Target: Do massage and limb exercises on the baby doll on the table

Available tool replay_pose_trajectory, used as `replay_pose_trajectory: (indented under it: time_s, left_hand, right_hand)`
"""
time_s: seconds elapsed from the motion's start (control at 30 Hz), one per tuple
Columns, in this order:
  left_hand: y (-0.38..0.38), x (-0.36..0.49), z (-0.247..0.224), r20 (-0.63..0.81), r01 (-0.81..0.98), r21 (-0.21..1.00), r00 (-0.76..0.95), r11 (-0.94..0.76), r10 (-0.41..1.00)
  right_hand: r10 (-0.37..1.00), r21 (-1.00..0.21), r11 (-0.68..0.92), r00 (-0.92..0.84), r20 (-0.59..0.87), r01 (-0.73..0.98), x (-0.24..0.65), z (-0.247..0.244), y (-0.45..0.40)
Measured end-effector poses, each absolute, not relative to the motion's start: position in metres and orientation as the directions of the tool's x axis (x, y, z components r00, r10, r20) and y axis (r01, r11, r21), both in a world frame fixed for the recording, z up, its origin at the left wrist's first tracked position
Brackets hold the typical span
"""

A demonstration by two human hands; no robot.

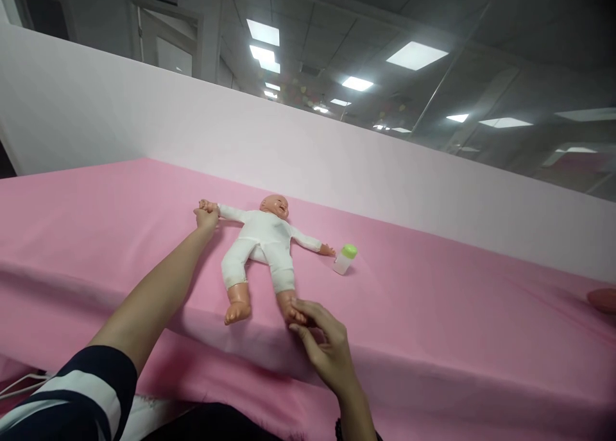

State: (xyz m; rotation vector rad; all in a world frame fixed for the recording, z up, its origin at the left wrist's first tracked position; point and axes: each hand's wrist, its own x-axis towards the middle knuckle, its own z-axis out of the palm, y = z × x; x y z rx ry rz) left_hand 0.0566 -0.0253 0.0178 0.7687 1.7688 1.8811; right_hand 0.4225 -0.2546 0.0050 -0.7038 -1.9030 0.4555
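Clearly, both hands (267,277) touch the doll (265,235), its feet nearing the edge.

White-suited doll (264,232) on pink cloth (409,300), green-capped bottle (345,259), navy sleeve (91,389) with white stripes.

We stretch our left arm (158,293) far forward, its left hand (206,217) closed. Our right hand (327,345) is nearer, thumb (308,345) and fingers (320,313) curved in a loose pinch.
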Motion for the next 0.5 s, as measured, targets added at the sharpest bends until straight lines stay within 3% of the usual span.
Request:
replay_pose_trajectory:
  time_s: [0.07, 0.1, 0.17, 0.23, 0.3, 0.37, 0.43, 0.5]
  left_hand:
    - [-0.024, 0.053, 0.017, -0.016, -0.038, 0.999, -0.753, -0.019, 0.658]
    - [-0.025, 0.054, 0.017, -0.005, -0.032, 0.999, -0.753, -0.028, 0.658]
    - [-0.028, 0.063, 0.020, 0.085, 0.028, 0.995, -0.763, -0.099, 0.641]
    - [-0.035, 0.077, 0.024, 0.299, 0.195, 0.953, -0.726, -0.232, 0.620]
    - [-0.044, 0.093, 0.027, 0.562, 0.414, 0.826, -0.552, -0.382, 0.616]
    - [-0.052, 0.107, 0.028, 0.719, 0.579, 0.654, -0.272, -0.488, 0.640]
    - [-0.059, 0.115, 0.027, 0.757, 0.675, 0.483, -0.002, -0.558, 0.653]
    - [-0.063, 0.117, 0.026, 0.745, 0.718, 0.366, 0.155, -0.592, 0.649]
  right_hand:
    - [0.645, -0.584, 0.764, -0.335, 0.686, 0.275, 0.426, -0.006, -0.256]
    - [0.642, -0.580, 0.766, -0.322, 0.696, 0.276, 0.426, -0.008, -0.256]
    - [0.633, -0.570, 0.773, -0.268, 0.726, 0.280, 0.423, -0.005, -0.252]
    - [0.632, -0.573, 0.769, -0.202, 0.748, 0.283, 0.416, 0.006, -0.245]
    - [0.659, -0.609, 0.745, -0.155, 0.736, 0.272, 0.404, 0.021, -0.233]
    - [0.707, -0.668, 0.704, -0.143, 0.693, 0.240, 0.389, 0.033, -0.216]
    - [0.745, -0.718, 0.667, -0.159, 0.648, 0.200, 0.372, 0.039, -0.198]
    - [0.766, -0.747, 0.642, -0.175, 0.618, 0.172, 0.357, 0.041, -0.184]
